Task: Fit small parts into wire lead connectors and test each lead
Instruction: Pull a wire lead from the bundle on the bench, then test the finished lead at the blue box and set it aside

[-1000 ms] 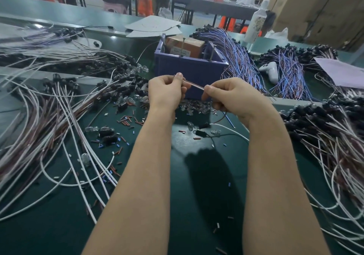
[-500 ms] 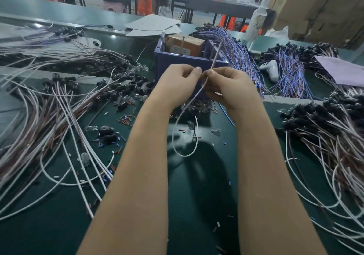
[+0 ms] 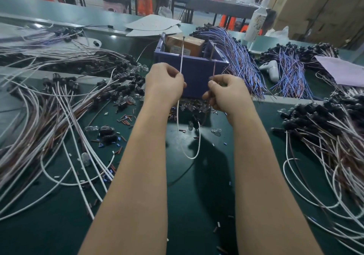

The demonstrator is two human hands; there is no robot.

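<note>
Leads heaped both side edges of the desk. Left grip pinched a white wire, right grip a brown wire; ends blurred.

Bare mat between wire heaps; bin ahead

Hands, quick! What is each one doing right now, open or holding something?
Left hand: closed, pinching the white wire.
Right hand: closed, pinching the brown wire.
</note>
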